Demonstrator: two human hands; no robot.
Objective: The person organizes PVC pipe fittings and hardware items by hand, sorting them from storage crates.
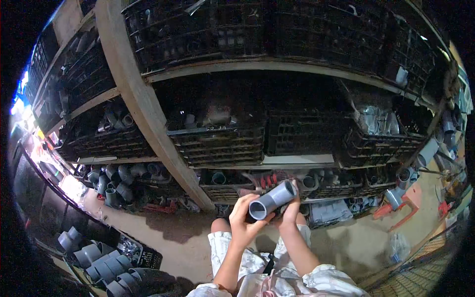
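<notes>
As our left hand (242,225) and right hand (291,214) are clasping a grey pipe (270,200) before black crates (217,147), we are risking a slip. A loosened grip could be dropping it onto the floor (190,247).

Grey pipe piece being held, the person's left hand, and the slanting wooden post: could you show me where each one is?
Grey pipe piece (272,199): head view, on its outer wall.
Left hand (242,223): head view, on the middle of the hand.
Wooden post (142,101): head view, partway along its front face.
</notes>
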